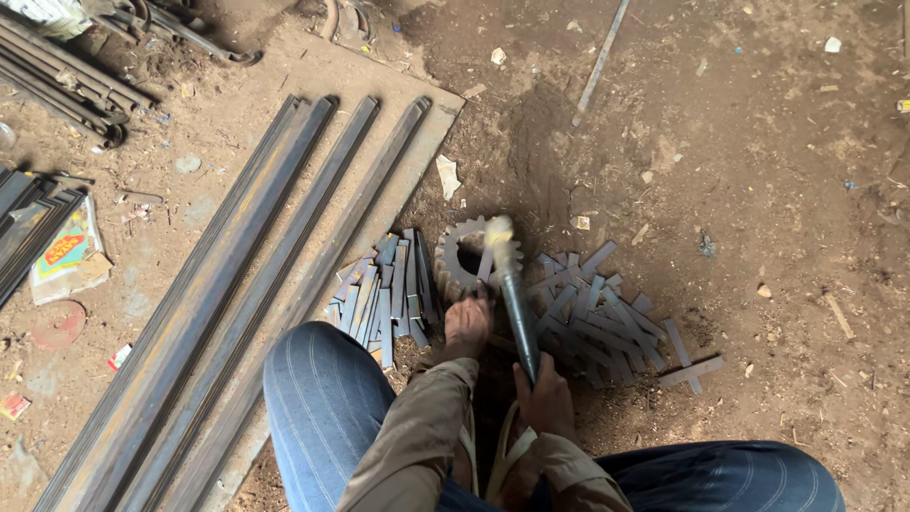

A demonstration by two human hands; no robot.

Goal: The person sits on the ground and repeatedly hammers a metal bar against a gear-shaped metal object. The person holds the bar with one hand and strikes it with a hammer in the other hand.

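Bare dirt floor (739, 142), littered with scraps. Four long steel bars (256, 284) lying side by side on flat board (417, 142). Two heaps of short flat strips: left heap (384, 294), right heap (607, 322). One toothed gear (464, 256) between heaps. Colourful flat packet (68, 251) at left edge. Right hand (545, 398) wrapped round hammer (512, 294) handle, head over gear. Left hand (466, 324) fingers pinching strip (484, 265) on gear.

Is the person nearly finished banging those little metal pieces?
Hard to say. A pile of short flat strips lies left of the gear ring, another pile to its right; which is finished isn't clear. Now the left hand steadies one strip on the ring while the right hand holds the hammer above it.
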